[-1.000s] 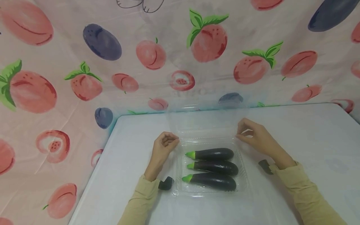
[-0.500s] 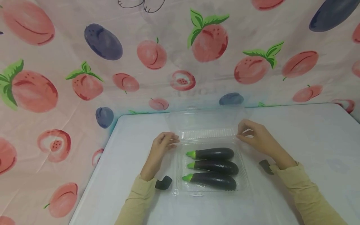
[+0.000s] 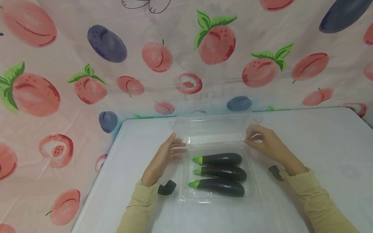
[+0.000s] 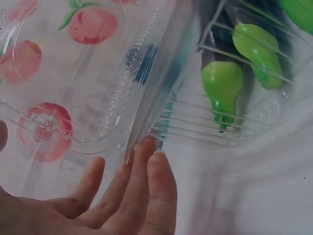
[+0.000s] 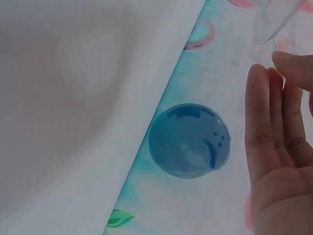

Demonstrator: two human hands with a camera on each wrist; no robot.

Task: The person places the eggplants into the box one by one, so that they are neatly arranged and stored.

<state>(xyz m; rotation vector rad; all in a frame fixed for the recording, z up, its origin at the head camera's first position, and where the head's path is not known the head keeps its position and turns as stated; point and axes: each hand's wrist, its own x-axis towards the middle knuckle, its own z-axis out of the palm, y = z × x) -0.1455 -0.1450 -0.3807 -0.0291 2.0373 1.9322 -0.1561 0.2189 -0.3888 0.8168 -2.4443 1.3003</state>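
Observation:
A clear plastic clamshell container (image 3: 220, 200) lies on the table with its lid (image 3: 214, 139) raised at the back. Inside it, three eggplants (image 3: 222, 174) lie side by side, their green stem ends to the left. My left hand (image 3: 164, 157) is at the left end of the hinge, fingers extended. In the left wrist view, the fingertips (image 4: 159, 159) reach the hinge edge, and two green stem ends (image 4: 222, 88) show through the ribbed wall. At the hinge's right end, my right hand (image 3: 266, 140) pinches the plastic edge between thumb (image 5: 293, 66) and fingers.
The white table (image 3: 314, 145) ends at the back against a hanging cloth (image 3: 163, 26) printed with peaches and dark blue fruit. A black strap piece (image 3: 167, 187) sticks out at the left cuff, another (image 3: 275, 173) at the right.
My left fingers have uncurled from a pinch at the hinge and spread, with the wrist shifting left. The lid's top edge sits lower in the head view. The right hand has hardly moved.

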